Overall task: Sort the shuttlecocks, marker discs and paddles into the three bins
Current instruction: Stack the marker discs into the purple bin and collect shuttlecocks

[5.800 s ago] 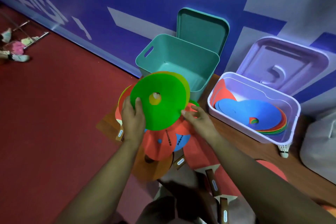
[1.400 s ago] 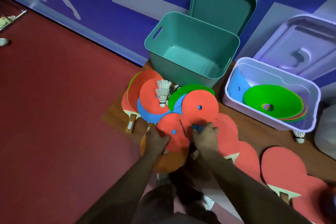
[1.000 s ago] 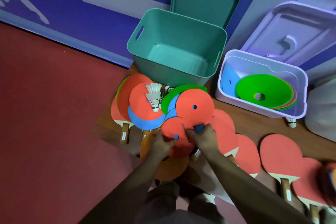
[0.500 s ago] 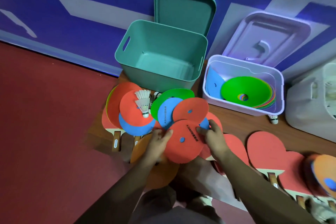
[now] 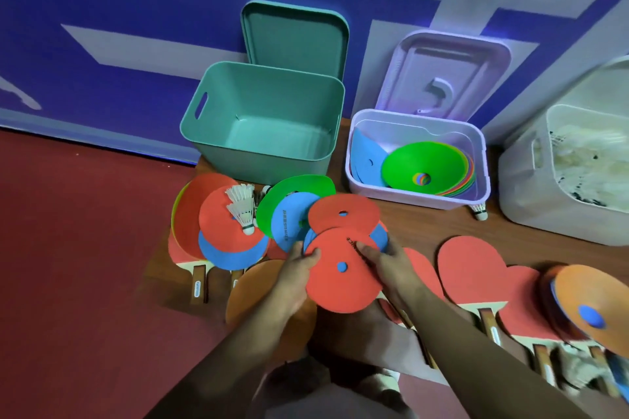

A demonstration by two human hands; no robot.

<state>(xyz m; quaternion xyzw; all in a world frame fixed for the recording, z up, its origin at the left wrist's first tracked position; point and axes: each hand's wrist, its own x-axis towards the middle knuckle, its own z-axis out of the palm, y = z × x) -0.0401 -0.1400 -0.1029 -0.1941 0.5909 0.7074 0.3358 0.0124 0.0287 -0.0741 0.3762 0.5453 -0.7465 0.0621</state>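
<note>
Red was the marker disc (image 5: 342, 274) that both hands now held up off the heap. A moment before it had lain flat among the others while the fingers worked at its edges. The left hand (image 5: 292, 277) pinched its left rim, thumb on top and fingers beneath. The right hand (image 5: 391, 269) curled round its right rim, with a blue disc (image 5: 380, 238) showing just behind and through the centre hole, probably gathered with it. The green disc (image 5: 418, 160), carried in both hands some seconds earlier, now sat on top of the stack inside the lilac bin (image 5: 417, 199) at the far right. That batch was sorted, and this looked like the start of the next. More discs lay overlapped on the floor to the left, two shuttlecocks (image 5: 243, 209) resting on one of them. The teal bin (image 5: 258, 160) behind them held nothing visible. Red paddles (image 5: 469, 269) lay in a row to the right, and the white bin (image 5: 531, 194) stood at the far right. Much of the sorting appeared still to do.
</note>
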